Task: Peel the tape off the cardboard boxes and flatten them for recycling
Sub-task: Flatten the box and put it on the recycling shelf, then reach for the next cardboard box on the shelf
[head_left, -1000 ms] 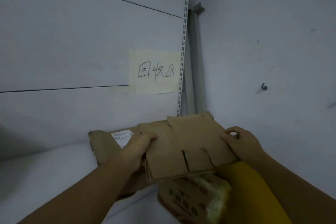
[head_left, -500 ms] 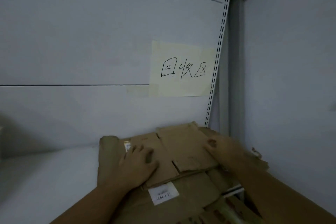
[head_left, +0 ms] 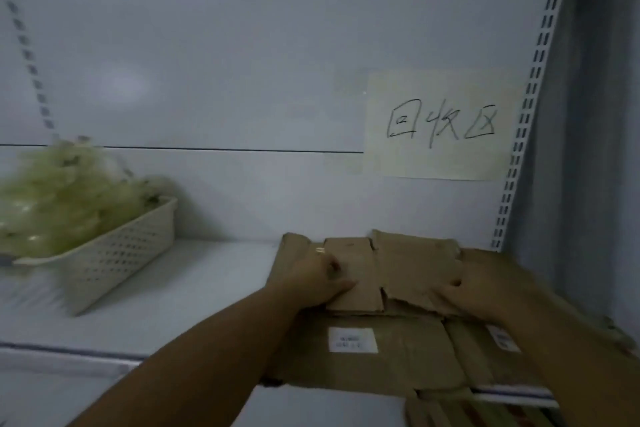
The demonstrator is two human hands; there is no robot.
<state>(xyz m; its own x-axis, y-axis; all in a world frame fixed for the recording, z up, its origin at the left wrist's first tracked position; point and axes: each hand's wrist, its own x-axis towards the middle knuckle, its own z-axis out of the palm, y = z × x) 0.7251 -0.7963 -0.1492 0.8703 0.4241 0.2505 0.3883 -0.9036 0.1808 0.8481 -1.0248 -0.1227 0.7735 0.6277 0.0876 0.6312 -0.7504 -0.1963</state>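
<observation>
Head view looks down on a white shelf (head_left: 180, 288) where a stack of flattened boxes (head_left: 398, 367) lies at the right end. The left hand (head_left: 313, 282) rests on the top cardboard piece (head_left: 412, 267), its fingers (head_left: 327, 262) laid nearly straight over the piece's left part and the thumb pointing right across it. The right hand (head_left: 467, 300) touches the near right corner of the same piece; its fingers are blurred, and I cannot tell whether they press flat or curl round the torn edge. The top piece spans the gap between the two sets of fingers and reaches beyond them toward the back panel. Just nearer than the left fingers, a white label (head_left: 352, 340) sits on the larger sheet below; a second label (head_left: 502, 340) shows nearer than the right fingers. Well to the left of the left fingers stands a pale perforated basket (head_left: 117, 263) heaped with crumpled yellowish material (head_left: 62, 198), blurred. Above and beyond the right fingers a handwritten paper sign (head_left: 440, 125) is stuck to the panel, beside a slotted upright (head_left: 530, 114).
</observation>
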